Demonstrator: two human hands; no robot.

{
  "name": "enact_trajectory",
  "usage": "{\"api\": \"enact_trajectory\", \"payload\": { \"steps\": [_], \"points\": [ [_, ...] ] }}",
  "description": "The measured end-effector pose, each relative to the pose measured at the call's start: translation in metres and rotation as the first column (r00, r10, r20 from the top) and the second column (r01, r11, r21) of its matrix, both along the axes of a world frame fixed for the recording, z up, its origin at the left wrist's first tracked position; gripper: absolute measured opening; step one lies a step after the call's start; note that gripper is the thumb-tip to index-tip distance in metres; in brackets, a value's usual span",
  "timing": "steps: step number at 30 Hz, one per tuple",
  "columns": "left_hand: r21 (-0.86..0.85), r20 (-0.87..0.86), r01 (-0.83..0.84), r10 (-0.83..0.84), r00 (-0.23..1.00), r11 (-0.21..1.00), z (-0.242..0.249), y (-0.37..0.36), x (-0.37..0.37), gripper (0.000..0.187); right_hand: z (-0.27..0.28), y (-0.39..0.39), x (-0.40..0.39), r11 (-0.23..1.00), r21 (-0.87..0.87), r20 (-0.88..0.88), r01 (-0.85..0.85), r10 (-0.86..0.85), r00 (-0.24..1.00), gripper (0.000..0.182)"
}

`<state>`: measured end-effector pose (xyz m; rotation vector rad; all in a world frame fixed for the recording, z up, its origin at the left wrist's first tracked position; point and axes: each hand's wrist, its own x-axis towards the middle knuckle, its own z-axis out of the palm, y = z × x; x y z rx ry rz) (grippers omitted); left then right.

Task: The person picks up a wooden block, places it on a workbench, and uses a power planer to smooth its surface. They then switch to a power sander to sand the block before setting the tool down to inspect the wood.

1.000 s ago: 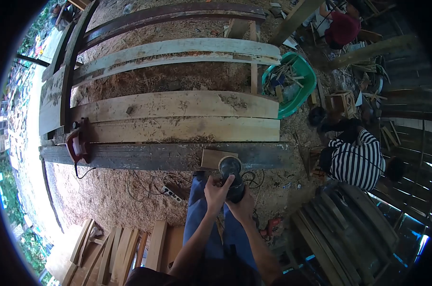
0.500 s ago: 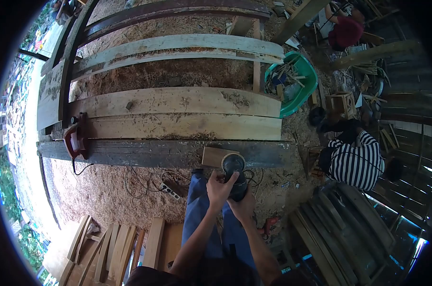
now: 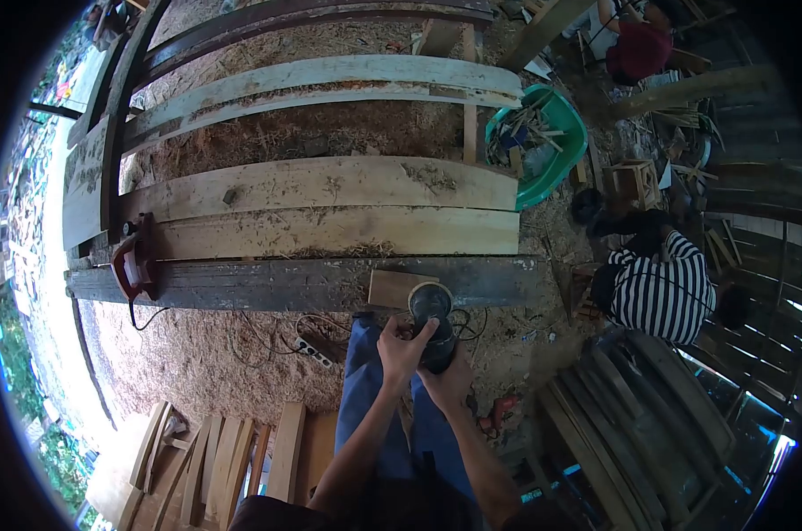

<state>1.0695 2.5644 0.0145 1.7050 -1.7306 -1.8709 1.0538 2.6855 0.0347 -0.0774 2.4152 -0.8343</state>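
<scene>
A dark power tool (image 3: 434, 329) with a round pad, which looks like a sander, is held between my two hands above my lap. My left hand (image 3: 402, 350) has its fingers round the tool's left side, the thumb on its body. Around the lower right of the same tool, my right hand (image 3: 449, 380) is closed, its fingers partly hidden. The tool's pad overlaps the lower right part of a small wooden block (image 3: 392, 288), which lies on a dark beam (image 3: 268, 285); whether they touch is unclear.
Light planks (image 3: 330, 232) lie beyond the beam, with a red power tool (image 3: 135, 265) at the left. A green basin (image 3: 567, 146) holds wood scraps. A person in stripes (image 3: 657, 292) crouches at right. A power strip (image 3: 315, 349) and a red drill (image 3: 502, 412) lie on the ground.
The view has shifted slightly, so the planks and basin appear a little higher and further left. Both hands keep hold of the tool, which stays at the block's lower right.
</scene>
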Motion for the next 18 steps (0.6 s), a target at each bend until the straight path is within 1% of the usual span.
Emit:
{"api": "enact_trajectory", "payload": {
  "steps": [2,3,4,5,6,8,10,11,12,13,15,16,18],
  "points": [
    [0.024,-0.006,0.018,-0.018,1.000,1.000,0.003,-0.002,0.004,0.052,0.007,-0.005,-0.006,0.996,0.088,-0.002,-0.027,0.028,1.000,0.076],
    [0.042,-0.017,0.032,-0.031,0.999,0.999,0.002,-0.007,0.004,0.051,0.002,-0.004,-0.008,0.996,0.084,-0.005,-0.023,0.024,1.000,0.076],
    [0.041,-0.018,0.037,-0.037,0.999,0.998,-0.001,-0.011,0.005,0.051,-0.005,0.001,-0.010,0.994,0.092,-0.015,-0.063,0.065,0.998,0.076],
    [0.074,-0.027,0.059,-0.057,0.998,0.995,-0.003,-0.012,0.009,0.050,-0.008,0.007,-0.007,0.989,0.106,-0.016,-0.104,0.106,0.994,0.075],
    [0.109,-0.037,0.081,-0.078,0.996,0.991,-0.003,-0.013,0.013,0.048,-0.005,0.008,-0.006,0.989,0.111,-0.009,-0.098,0.100,0.995,0.075],
    [0.116,-0.060,0.097,-0.091,0.994,0.988,-0.004,-0.015,0.014,0.046,-0.001,0.004,-0.014,0.984,0.109,-0.055,-0.144,0.151,0.987,0.072],
    [0.120,-0.078,0.111,-0.103,0.992,0.986,-0.005,-0.018,0.017,0.044,0.004,0.001,-0.020,0.981,0.124,-0.042,-0.151,0.158,0.987,0.070],
    [0.155,-0.128,0.112,-0.093,0.987,0.982,-0.007,-0.018,0.018,0.042,0.005,0.000,-0.022,0.977,0.139,-0.032,-0.162,0.168,0.985,0.069],
    [0.191,-0.179,0.117,-0.082,0.980,0.975,-0.009,-0.019,0.019,0.041,0.005,0.001,-0.021,0.978,0.138,-0.032,-0.156,0.162,0.986,0.069],
    [0.192,-0.179,0.124,-0.089,0.980,0.974,-0.010,-0.019,0.022,0.041,0.004,0.003,-0.020,0.986,0.106,-0.057,-0.131,0.138,0.989,0.069],
    [0.189,-0.275,0.217,-0.160,0.948,0.958,-0.010,-0.023,0.027,0.039,0.003,0.005,-0.021,0.993,0.073,-0.082,-0.098,0.103,0.991,0.069],
    [0.191,-0.273,0.224,-0.168,0.947,0.956,-0.009,-0.025,0.030,0.039,0.004,0.005,-0.020,0.997,0.048,-0.091,-0.062,0.066,0.994,0.069],
    [0.240,-0.334,0.319,-0.231,0.914,0.917,-0.004,-0.030,0.035,0.039,0.008,0.006,-0.021,1.000,0.022,-0.098,-0.016,0.018,0.995,0.068]
  ]
}}
